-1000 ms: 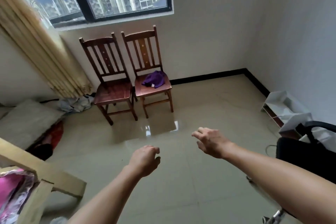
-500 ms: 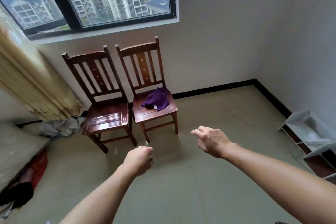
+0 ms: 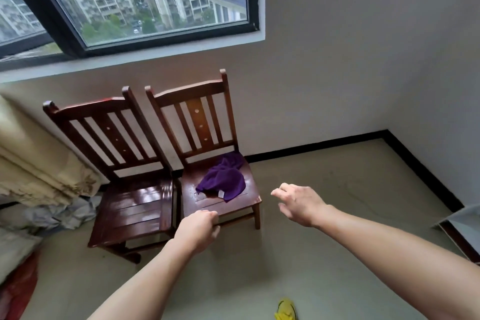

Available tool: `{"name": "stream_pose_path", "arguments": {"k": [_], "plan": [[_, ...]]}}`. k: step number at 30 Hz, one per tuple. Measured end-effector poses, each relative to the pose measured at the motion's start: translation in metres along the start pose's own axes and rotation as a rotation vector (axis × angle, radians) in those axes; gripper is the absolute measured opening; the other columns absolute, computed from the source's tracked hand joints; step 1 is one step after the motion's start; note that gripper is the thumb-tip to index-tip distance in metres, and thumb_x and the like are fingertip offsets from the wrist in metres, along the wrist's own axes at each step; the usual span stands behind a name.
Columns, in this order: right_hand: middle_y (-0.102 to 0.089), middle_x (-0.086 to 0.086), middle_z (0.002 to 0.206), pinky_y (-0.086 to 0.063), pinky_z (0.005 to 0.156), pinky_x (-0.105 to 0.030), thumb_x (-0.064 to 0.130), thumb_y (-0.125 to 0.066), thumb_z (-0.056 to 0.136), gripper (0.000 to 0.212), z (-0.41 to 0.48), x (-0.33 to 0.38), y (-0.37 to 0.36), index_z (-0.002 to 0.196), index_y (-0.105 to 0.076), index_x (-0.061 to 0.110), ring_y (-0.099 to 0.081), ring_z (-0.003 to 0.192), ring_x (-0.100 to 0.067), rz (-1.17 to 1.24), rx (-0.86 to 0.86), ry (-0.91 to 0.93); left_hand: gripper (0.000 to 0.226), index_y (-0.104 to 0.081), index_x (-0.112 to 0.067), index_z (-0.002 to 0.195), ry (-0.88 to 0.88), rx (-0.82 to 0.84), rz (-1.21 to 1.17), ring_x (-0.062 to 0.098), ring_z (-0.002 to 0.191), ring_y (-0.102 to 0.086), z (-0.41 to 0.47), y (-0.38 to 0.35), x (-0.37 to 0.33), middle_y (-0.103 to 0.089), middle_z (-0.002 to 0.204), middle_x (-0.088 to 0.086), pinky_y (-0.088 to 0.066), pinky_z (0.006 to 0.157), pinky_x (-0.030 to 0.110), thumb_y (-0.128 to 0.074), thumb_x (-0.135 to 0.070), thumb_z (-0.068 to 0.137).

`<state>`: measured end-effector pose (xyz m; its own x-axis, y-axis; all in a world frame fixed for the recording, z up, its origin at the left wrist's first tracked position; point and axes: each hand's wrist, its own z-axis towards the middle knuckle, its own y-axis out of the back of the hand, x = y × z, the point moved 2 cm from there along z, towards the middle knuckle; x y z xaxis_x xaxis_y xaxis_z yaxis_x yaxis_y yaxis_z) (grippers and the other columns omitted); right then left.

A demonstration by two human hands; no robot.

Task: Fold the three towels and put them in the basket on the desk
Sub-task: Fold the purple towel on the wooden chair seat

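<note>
A crumpled purple towel (image 3: 223,179) with a small white tag lies on the seat of the right-hand wooden chair (image 3: 207,127). My left hand (image 3: 197,231) hovers in front of that seat's front edge, fingers curled into a loose fist, holding nothing. My right hand (image 3: 298,202) is just right of the seat, level with the towel, fingers spread and empty. No basket or desk is in view.
A second, bare wooden chair (image 3: 130,202) stands touching the first on its left. Cream curtains (image 3: 33,174) and crumpled cloth (image 3: 57,215) fill the left edge. A white shelf unit (image 3: 462,226) sits at the right wall. A yellow slipper (image 3: 285,309) shows at the bottom.
The view has moved closer to the two chairs, which now look much larger. Both hands have come forward to the towel chair's seat. The desk corner and black office chair have left the view.
</note>
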<state>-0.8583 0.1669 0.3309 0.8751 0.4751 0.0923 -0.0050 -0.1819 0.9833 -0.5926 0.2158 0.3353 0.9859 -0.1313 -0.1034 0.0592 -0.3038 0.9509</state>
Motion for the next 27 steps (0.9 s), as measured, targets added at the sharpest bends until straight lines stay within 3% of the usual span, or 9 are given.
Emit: {"name": "stream_pose_path", "arguments": {"k": [8, 16, 20, 27], "plan": [[-0.057, -0.003, 0.118, -0.043, 0.079, -0.032, 0.031, -0.038, 0.099, 0.032, 0.157, -0.005, 0.002, 0.125, -0.052, 0.019, -0.058, 0.106, -0.024, -0.002, 0.088, 0.087, 0.026, -0.059, -0.019, 0.105, 0.105, 0.089, -0.102, 0.024, 0.108, -0.057, 0.093, 0.009, 0.066, -0.064, 0.111, 0.002, -0.046, 0.083, 0.035, -0.046, -0.036, 0.091], [-0.061, -0.003, 0.115, -0.044, 0.08, -0.034, 0.03, -0.041, 0.097, 0.031, 0.281, 0.019, -0.054, 0.122, -0.056, 0.019, -0.061, 0.102, -0.027, 0.071, 0.21, 0.017, 0.027, -0.059, -0.019, 0.108, 0.118, 0.245, -0.154, 0.027, 0.108, -0.059, 0.195, -0.017, 0.17, -0.065, 0.113, 0.004, -0.048, 0.086, 0.035, -0.046, -0.035, 0.09], [-0.061, -0.003, 0.117, -0.046, 0.08, -0.035, 0.032, -0.043, 0.097, 0.032, 0.314, 0.029, -0.069, 0.124, -0.056, 0.021, -0.061, 0.105, -0.027, 0.141, 0.244, -0.047, 0.026, -0.061, -0.02, 0.107, 0.112, 0.344, -0.183, 0.026, 0.107, -0.06, 0.226, -0.028, 0.202, -0.065, 0.114, 0.003, -0.047, 0.086, 0.033, -0.047, -0.033, 0.09], [-0.061, -0.002, 0.114, -0.049, 0.081, -0.039, 0.035, -0.045, 0.095, 0.031, 0.356, 0.029, -0.101, 0.121, -0.057, 0.022, -0.062, 0.103, -0.029, 0.238, 0.335, -0.098, 0.022, -0.067, -0.021, 0.1, 0.292, 0.488, -0.454, 0.022, 0.102, -0.064, 0.27, -0.06, 0.235, -0.071, 0.102, 0.001, -0.05, 0.085, 0.03, -0.054, -0.033, 0.086]]}}
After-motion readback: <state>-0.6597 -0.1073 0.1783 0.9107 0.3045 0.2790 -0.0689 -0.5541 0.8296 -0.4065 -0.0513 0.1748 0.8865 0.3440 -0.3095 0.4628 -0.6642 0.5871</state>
